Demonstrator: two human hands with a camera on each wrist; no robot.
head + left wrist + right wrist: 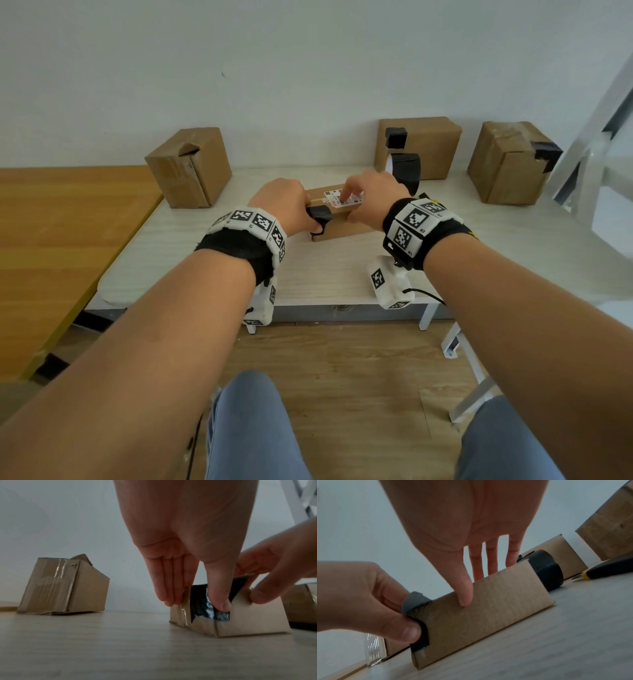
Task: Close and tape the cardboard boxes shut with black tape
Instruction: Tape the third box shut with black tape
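A small flat cardboard box [342, 222] with a white label lies in the middle of the white table [205, 260]. A strip of black tape [318, 217] wraps over its left end. My left hand [298, 214] pinches that end; its thumb [221, 601] presses the black tape [200, 601] against the cardboard. My right hand [359, 202] grips the box from above, with its thumb [465, 595] on the front face of the small box [488, 612] and its fingers over the top. The black tape roll [406, 169] stands just behind the box.
Three bigger cardboard boxes stand along the wall: one at the left [190, 168], and two at the right [421, 147] [510, 161] that carry black tape. A yellow-and-black utility knife [607, 569] lies to the right. An orange table [51, 222] adjoins on the left.
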